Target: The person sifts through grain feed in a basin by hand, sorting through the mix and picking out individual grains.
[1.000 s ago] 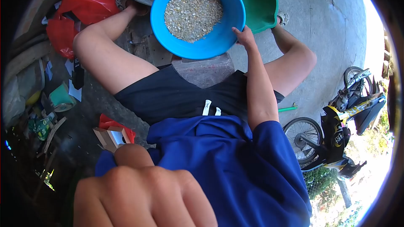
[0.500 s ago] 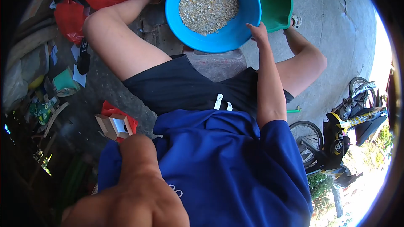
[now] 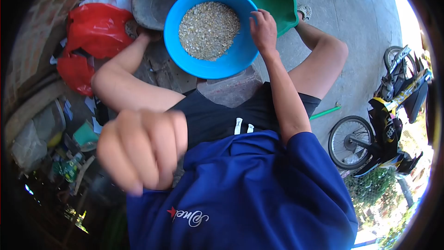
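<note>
A blue basin [image 3: 203, 71] holding pale, coarse grain or chips [image 3: 208, 30] rests between the knees, above a block [image 3: 231, 88]. My right hand [image 3: 264, 30] is at the basin's right rim, its fingers bent and slightly apart; I cannot tell whether they touch the rim. My left hand [image 3: 143, 148] is a blurred fist close to the camera, in front of the left thigh; anything inside it is hidden. Behind the blue basin are a green basin [image 3: 273, 0] and a dark, worn pan [image 3: 155, 0].
Red plastic bags [image 3: 97, 30] lie at the upper left beside a brick wall [image 3: 51, 14]. Papers, a green container [image 3: 85, 135] and other clutter are at left. A motorbike [image 3: 386, 120] stands at right, with a green stick [image 3: 326, 112] on the concrete floor [image 3: 356, 69].
My left fist has moved up and forward from the bottom edge. My right hand has loosened from its thumb-over-rim hold, fingers now raised at the rim. The camera view has shifted.
</note>
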`<action>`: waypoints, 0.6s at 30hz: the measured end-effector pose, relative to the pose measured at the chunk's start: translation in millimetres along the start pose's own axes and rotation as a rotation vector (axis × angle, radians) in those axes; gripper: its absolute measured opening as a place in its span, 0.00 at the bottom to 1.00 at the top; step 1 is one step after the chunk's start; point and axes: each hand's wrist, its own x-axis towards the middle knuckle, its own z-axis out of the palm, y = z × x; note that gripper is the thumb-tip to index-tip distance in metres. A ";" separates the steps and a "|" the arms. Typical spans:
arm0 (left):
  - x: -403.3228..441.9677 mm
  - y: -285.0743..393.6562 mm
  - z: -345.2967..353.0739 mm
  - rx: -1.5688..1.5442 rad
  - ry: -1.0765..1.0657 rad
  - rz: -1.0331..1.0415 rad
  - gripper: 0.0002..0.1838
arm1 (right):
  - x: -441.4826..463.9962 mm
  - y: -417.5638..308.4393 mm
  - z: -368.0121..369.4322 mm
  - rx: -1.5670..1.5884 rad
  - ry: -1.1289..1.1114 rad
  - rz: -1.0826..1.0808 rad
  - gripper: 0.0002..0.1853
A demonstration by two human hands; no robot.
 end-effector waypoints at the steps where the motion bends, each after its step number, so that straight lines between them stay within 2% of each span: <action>1: -3.8 -8.0 -12.2 0.086 0.171 -0.021 0.21 | 2.7 -7.0 -2.7 0.030 -0.048 -0.027 0.09; 2: -1.4 -13.9 -33.6 0.066 0.093 -0.080 0.21 | 1.9 -18.6 -3.7 0.083 -0.059 0.044 0.10; 3: 2.0 -17.0 -55.7 0.047 0.017 -0.135 0.22 | -1.2 -28.0 -7.1 0.098 -0.198 0.122 0.10; 5: 0.9 -17.0 -81.3 -0.081 0.062 -0.149 0.20 | -5.6 -38.0 -8.8 0.134 -0.479 0.277 0.10; 6: 0.0 -16.3 -93.9 -0.143 0.089 -0.158 0.20 | -10.1 -30.8 2.9 0.158 -0.497 0.236 0.10; 9: 7.9 -17.9 -152.4 -0.048 0.353 -0.299 0.22 | -35.1 -16.2 44.0 0.227 -0.604 0.145 0.11; 13: -8.6 -63.6 -245.3 -0.170 0.855 -0.436 0.04 | -32.1 -16.5 73.3 0.185 -0.762 0.197 0.19; 15: -24.4 -92.0 -265.0 0.065 1.139 -0.398 0.08 | -25.4 -20.5 83.6 0.107 -0.755 0.279 0.21; 16: -28.0 -98.5 -269.1 0.150 1.259 -0.414 0.11 | -16.7 -18.5 92.6 0.105 -0.680 0.300 0.23; 18: -30.3 -101.9 -270.4 0.229 1.333 -0.400 0.13 | -11.3 -18.2 112.3 0.091 -0.550 0.352 0.26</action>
